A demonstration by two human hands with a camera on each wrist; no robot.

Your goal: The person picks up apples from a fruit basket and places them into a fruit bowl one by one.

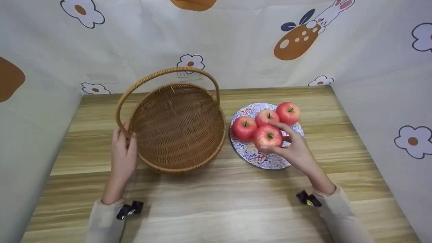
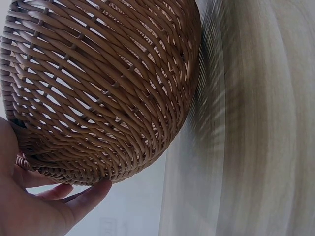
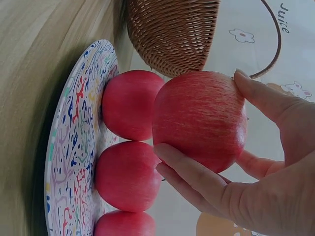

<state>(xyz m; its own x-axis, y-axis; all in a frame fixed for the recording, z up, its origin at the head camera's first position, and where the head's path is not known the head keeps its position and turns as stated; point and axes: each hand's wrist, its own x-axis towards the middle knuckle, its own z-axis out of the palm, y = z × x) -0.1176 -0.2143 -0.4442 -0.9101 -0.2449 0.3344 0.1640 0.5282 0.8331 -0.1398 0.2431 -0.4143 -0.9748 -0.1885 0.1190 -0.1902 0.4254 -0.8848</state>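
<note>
My left hand (image 1: 123, 155) holds the left rim of a round wicker basket (image 1: 179, 128), close to where its arched handle (image 1: 148, 78) joins. In the left wrist view its fingers (image 2: 88, 199) lie against the basket's woven side (image 2: 113, 93). With thumb and fingers, my right hand (image 1: 298, 152) grips a red apple (image 1: 268, 138). The right wrist view shows this apple (image 3: 199, 120) held clear of a colourfully speckled plate (image 3: 69, 147). Three more red apples sit on that plate (image 1: 248, 157), behind and beside the held one: left (image 1: 243, 130), middle (image 1: 266, 116) and back right (image 1: 288, 113).
The wood-grain table (image 1: 209, 206) carries the basket on the left and the plate on the right. A pale printed sheet (image 1: 236, 44) with flowers and a rabbit stands behind, continuing along both sides. Dark wrist cameras (image 1: 308, 198) sit at both cuffs.
</note>
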